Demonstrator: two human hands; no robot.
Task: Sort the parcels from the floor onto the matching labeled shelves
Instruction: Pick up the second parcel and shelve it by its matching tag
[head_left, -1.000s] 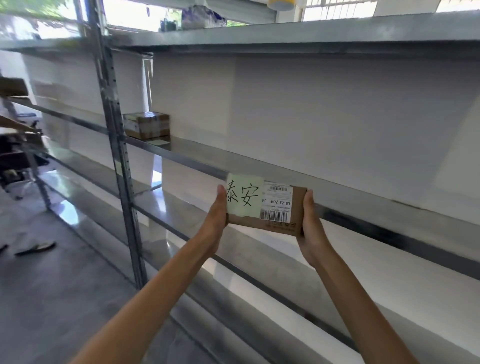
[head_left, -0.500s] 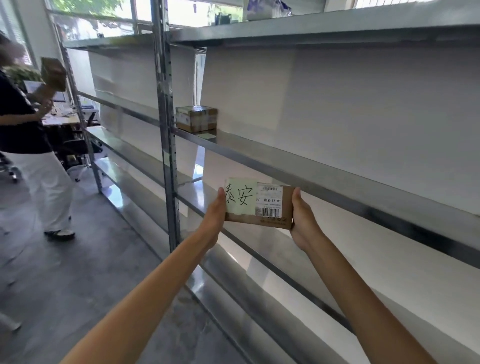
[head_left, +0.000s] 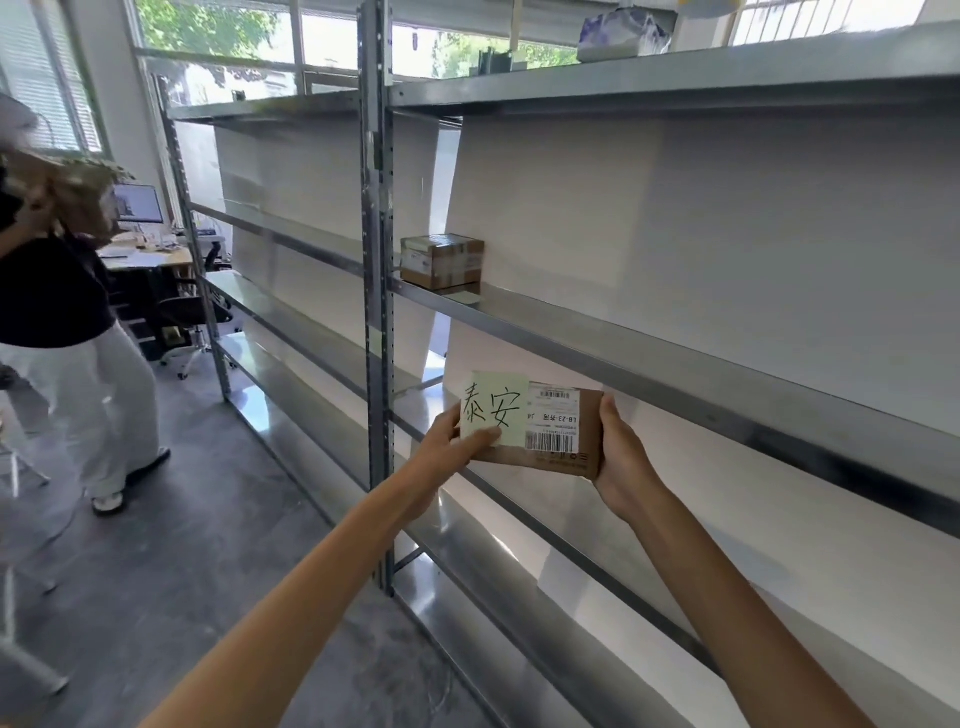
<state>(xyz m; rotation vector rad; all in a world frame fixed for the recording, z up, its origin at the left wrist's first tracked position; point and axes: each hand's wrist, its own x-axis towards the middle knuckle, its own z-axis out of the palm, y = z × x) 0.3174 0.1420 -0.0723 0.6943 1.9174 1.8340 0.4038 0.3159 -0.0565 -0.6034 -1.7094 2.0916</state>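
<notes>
I hold a flat brown cardboard parcel (head_left: 558, 447) in front of the metal shelving. A pale green note (head_left: 494, 408) with handwritten characters covers its left part, and a white barcode label sits beside it. My left hand (head_left: 447, 454) grips the parcel's left end, thumb on the note. My right hand (head_left: 621, 457) clamps the right end. The parcel hangs in the air just below the middle shelf (head_left: 623, 343). Another small taped box (head_left: 441, 260) stands on that shelf near the upright post (head_left: 376, 260).
A person in a dark top and white trousers (head_left: 78, 364) stands at the left holding a brown box up high. A desk with a monitor (head_left: 137, 205) and an office chair lie behind. Lower shelves (head_left: 332, 358) run left along the wall. A wrapped bundle (head_left: 621, 31) sits on the top shelf.
My view has swung left, bringing the other person, the desk and the windows into sight. The parcel stays held in both hands; my left thumb now lies on the note.
</notes>
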